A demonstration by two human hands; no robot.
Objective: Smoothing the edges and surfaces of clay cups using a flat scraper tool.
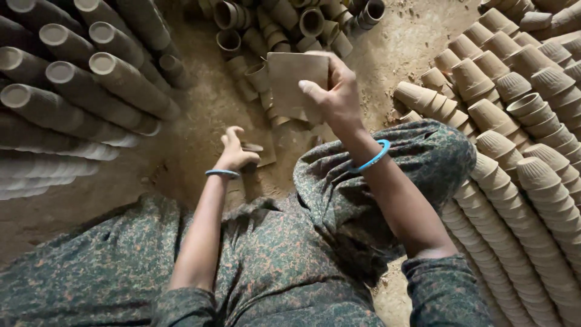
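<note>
While upright, clay cup (296,85) sits in right hand (336,97).

This is a pottery workshop, worked at ground level on a bare dirt floor (181,139) strewn with clay dust and crumbs. Long nested stacks of unglazed clay cups (520,181) lie in rows on the right, more stacked cups (91,85) are piled on their sides at the left, and loose cups (290,24) lie in a heap at the top. All the ware is the same raw tan, and the person sits on the floor among it.
</note>
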